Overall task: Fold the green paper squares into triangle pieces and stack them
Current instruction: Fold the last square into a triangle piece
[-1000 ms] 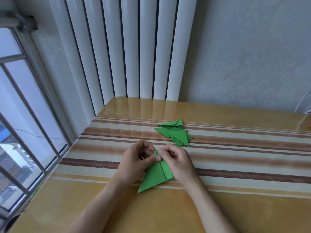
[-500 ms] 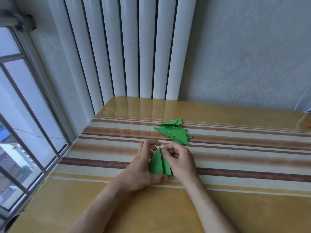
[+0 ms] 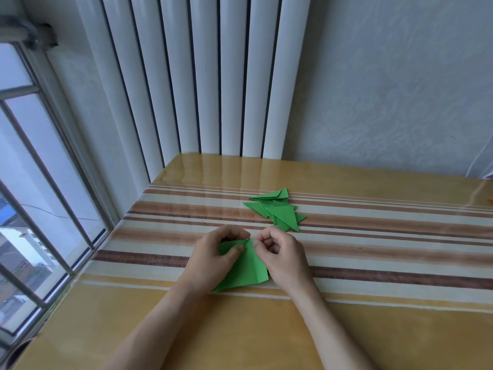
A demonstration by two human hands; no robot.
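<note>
A partly folded green paper piece (image 3: 246, 272) lies on the striped table (image 3: 373, 265), creased down its length. My left hand (image 3: 213, 259) pinches its upper left part, thumb on top of the paper. My right hand (image 3: 282, 253) has its fingers curled and pinches the paper's top tip at the crease. Just beyond the hands lies a loose pile of folded green triangles (image 3: 280, 213), several overlapping and fanned out.
White radiator columns (image 3: 213, 76) rise behind the table's far edge. A barred window (image 3: 40, 196) runs along the left side. The right wall is pale and patterned. The glossy tabletop stretches to the right and toward me.
The paper stood up folded between my hands half a second ago; now it lies spread flatter on the table, with my left hand moved onto its upper left flap.
</note>
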